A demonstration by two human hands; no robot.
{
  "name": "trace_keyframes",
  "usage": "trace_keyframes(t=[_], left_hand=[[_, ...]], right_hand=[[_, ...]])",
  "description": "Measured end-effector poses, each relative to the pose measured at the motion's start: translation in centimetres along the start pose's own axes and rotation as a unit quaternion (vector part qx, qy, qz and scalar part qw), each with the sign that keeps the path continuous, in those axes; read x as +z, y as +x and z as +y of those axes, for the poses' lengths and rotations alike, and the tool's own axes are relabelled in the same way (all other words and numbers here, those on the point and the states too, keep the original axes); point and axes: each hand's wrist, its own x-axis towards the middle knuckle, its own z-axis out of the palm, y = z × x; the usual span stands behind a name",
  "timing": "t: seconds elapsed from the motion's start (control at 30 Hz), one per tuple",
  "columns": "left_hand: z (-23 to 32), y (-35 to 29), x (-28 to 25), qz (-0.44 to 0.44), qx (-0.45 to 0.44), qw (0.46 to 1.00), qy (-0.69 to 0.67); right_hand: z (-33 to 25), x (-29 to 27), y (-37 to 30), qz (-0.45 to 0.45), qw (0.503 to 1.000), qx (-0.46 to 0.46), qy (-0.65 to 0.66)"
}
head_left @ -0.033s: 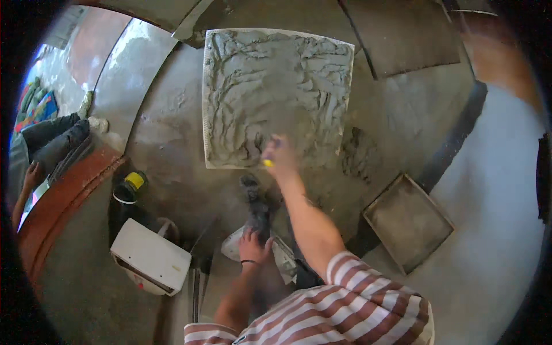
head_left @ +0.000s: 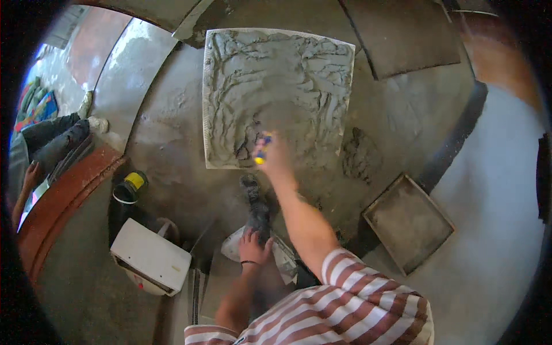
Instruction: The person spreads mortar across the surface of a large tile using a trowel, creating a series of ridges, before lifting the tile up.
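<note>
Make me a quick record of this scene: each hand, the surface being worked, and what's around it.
Right hand: gripping a yellow-and-blue handle over the panel's near part; tool's working end unclear
Left hand: resting on a dark, smeared leg
Work surface: squarish, pale-edged panel spread with ridged grey paste
Right side: rough dark patch; nearer, shallow rectangular tray
Left side: dark container with yellow patch; white boxy object
Far left: another person's hand
</note>
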Motion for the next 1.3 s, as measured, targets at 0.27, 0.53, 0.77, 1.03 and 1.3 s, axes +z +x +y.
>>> trace_keyframes(t=[0.27,0.53,0.77,1.03,1.3], left_hand=[[0.0,-0.1,0.5,0.037,-0.014,0.998,-0.041],[0.1,-0.2,0.7,0.029,-0.027,0.997,-0.071],[-0.8,-1.3,1.2,0.087,-0.031,0.990,-0.110],[-0.6,-1.3,1.4,0.082,-0.033,0.987,-0.132],[-1.5,-2.7,1.2,0.105,-0.038,0.986,-0.125]], right_hand=[[-2.4,-6.7,3.8,-0.118,0.502,-0.306,-0.801],[-16.5,4.2,5.3,-0.068,0.031,-0.294,-0.953],[-11.9,4.8,1.0,-0.022,0.151,-0.324,-0.934],[-13.7,9.2,4.5,0.013,0.132,-0.394,-0.910],[-6.5,3.2,3.4,0.008,0.864,-0.088,-0.495]])
